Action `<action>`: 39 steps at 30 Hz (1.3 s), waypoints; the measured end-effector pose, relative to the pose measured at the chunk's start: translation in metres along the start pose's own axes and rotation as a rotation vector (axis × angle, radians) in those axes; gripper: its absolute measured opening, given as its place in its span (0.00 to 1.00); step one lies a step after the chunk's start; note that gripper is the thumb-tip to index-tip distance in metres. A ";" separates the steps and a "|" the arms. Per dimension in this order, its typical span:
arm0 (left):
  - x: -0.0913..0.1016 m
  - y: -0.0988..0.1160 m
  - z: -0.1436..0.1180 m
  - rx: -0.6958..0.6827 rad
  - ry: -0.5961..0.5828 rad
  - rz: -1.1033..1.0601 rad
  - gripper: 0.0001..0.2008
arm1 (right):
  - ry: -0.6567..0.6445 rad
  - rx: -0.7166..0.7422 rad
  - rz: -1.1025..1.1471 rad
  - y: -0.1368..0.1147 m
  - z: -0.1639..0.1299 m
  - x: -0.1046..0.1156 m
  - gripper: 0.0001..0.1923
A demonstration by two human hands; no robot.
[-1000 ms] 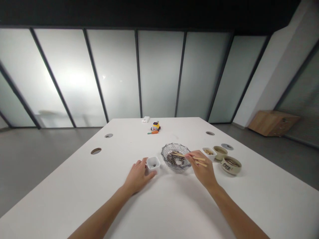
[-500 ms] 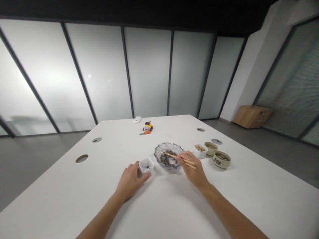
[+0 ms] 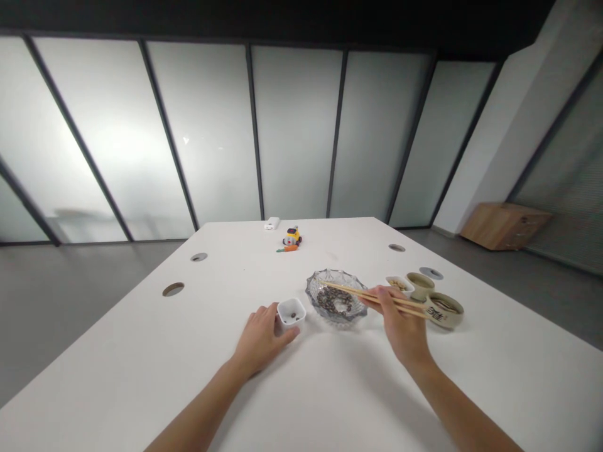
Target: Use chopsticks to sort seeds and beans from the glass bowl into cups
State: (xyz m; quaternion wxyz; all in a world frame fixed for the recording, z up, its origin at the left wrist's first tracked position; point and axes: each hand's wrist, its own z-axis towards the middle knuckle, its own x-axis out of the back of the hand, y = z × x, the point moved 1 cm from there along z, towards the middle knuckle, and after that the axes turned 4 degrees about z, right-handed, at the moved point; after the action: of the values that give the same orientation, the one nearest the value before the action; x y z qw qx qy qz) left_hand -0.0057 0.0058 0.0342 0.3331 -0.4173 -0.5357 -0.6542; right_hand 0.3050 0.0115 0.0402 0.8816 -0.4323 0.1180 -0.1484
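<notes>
glass bowl [image 3: 343,278] holds dark beans [image 3: 332,301]; white cup [image 3: 291,306] holds a few.

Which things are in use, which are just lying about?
In use:
- left hand around white cup
- right hand holding chopsticks
- glass bowl with dark pieces

Lying about:
- white dish, pale pieces
- two beige bowls
- toy vehicle
- carrot-shaped item
- white box

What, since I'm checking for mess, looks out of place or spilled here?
The yellow toy vehicle and carrot-shaped item farther back seem odd company for the chopsticks and glass bowl; I see no clear spill.
</notes>
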 end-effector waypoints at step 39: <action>0.002 0.004 -0.003 -0.003 -0.012 0.027 0.15 | -0.255 0.332 -0.352 -0.025 -0.015 -0.011 0.21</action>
State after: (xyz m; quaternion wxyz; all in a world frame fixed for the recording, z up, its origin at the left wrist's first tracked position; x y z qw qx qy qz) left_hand -0.0036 0.0018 0.0374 0.3380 -0.4287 -0.5310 -0.6481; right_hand 0.2855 -0.0096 0.0524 0.9088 -0.3111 -0.0967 -0.2609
